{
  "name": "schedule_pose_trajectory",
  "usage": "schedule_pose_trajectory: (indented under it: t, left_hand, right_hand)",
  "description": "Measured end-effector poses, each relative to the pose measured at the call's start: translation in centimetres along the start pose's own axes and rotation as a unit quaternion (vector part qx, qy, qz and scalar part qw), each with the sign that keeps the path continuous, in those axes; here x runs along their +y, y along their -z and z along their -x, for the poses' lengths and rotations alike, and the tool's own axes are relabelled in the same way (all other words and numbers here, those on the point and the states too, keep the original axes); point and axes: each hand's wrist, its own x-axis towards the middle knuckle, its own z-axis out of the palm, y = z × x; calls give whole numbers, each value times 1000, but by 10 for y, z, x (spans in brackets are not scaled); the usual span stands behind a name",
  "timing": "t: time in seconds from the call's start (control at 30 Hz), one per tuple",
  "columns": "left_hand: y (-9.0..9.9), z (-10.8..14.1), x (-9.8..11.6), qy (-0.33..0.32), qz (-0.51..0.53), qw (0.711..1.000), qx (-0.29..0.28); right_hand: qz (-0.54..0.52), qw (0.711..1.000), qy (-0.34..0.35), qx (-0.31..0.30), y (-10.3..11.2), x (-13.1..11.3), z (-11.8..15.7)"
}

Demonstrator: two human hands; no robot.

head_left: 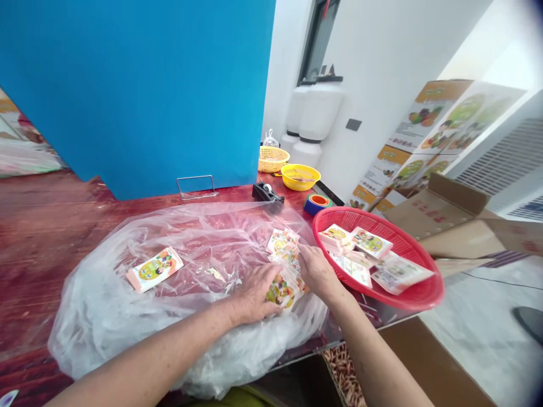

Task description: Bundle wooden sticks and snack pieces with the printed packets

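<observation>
My left hand (254,291) lies against the near-left side of a small pile of printed packets (282,291), thumb and fingers bent round their edge. From the other side my right hand (314,268) presses on the pile, its fingers held together and partly hidden. More cartoon-and-fruit packets (283,242) lie just beyond both hands. Everything here rests on a large clear plastic bag (106,316) spread over the table. A single packet (155,269) lies apart on the bag at the left, and a small pale scrap (216,274) is near the middle.
A red basket (428,271) of packets stands right of my right hand. Behind are a tape dispenser (268,193), tape rolls (317,203), yellow baskets (300,176), a wire stand (196,187) and a blue panel (169,96). An opened carton (449,220) and stacked boxes are at right.
</observation>
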Motion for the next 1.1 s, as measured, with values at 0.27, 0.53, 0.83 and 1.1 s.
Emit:
schedule_pose_trajectory:
  t: [0.27, 0.53, 0.83, 1.1]
  left_hand:
    - [-12, 6, -15, -106, 33, 994, 1]
    - [0, 0, -4, -12, 178, 984, 1]
    - [18, 14, 33, -36, 367, 928, 50]
    - [0, 35, 8, 0, 362, 931, 42]
  right_hand:
    - [-37, 999, -20, -34, -5, 8, 6]
    - [-346, 928, 138, -27, 30, -38, 38]
    - [-636, 747, -179, 68, -1, -56, 56]
    - [-732, 621, -278, 34, -31, -75, 58]
